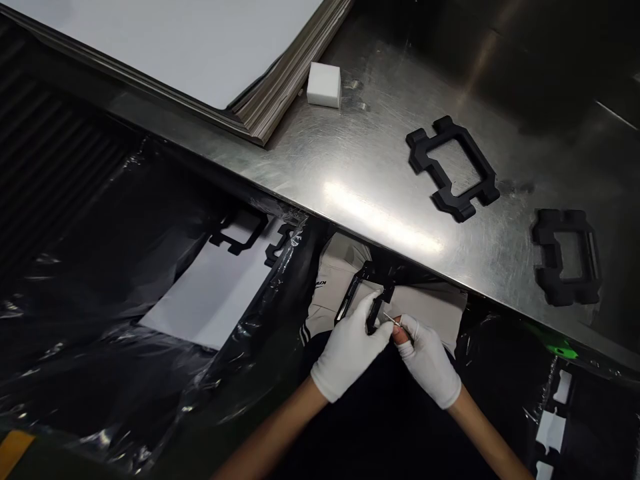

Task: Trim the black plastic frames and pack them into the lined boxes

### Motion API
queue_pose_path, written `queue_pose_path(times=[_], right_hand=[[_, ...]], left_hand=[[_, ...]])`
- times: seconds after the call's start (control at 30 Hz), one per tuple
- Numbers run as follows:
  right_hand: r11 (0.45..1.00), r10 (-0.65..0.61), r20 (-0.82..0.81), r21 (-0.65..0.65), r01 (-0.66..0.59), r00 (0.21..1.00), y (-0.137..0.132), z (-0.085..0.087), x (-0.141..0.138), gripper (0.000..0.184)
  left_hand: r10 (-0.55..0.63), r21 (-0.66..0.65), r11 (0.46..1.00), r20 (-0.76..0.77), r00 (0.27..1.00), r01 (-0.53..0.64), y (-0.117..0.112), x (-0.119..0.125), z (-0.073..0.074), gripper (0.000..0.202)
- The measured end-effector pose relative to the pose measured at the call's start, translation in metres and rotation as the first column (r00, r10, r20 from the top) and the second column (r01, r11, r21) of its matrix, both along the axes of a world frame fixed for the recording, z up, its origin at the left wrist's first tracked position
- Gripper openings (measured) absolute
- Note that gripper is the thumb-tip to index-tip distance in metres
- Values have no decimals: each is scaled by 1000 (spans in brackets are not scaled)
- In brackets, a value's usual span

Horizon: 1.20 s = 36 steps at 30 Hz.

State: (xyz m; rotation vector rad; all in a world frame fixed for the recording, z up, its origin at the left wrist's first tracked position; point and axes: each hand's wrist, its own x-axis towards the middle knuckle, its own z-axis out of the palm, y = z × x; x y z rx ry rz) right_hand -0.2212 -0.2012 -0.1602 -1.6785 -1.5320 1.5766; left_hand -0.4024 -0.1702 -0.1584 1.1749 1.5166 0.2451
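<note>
My left hand, in a white glove, is closed around a black notched frame held above my lap. The frame is tilted, and part of it is hidden behind my fingers. Close by on the right, my right hand wears a white glove with the thumb bare. It pinches a thin metal tool, whose tip points at the frame's inner edge. What kind of tool it is I cannot make out. Two similar black frames, one nearer and one farther right, lie on the metal table.
A thick stack of white sheets lies on the metal table, with a white foam block beside it. To the left, black plastic lining holds a white sheet and more black frames. A green object is at right.
</note>
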Motion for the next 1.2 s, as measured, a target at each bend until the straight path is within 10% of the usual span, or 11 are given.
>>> queue_pose_path(times=[0.87, 1.2], right_hand=[[1000, 6, 159, 0, -6, 987, 3, 7, -23, 45], [989, 146, 126, 17, -149, 981, 5, 5, -20, 40]], left_hand=[[53, 74, 995, 161, 986, -65, 2, -28, -5, 65], [82, -47, 997, 369, 926, -69, 3, -18, 10, 29]])
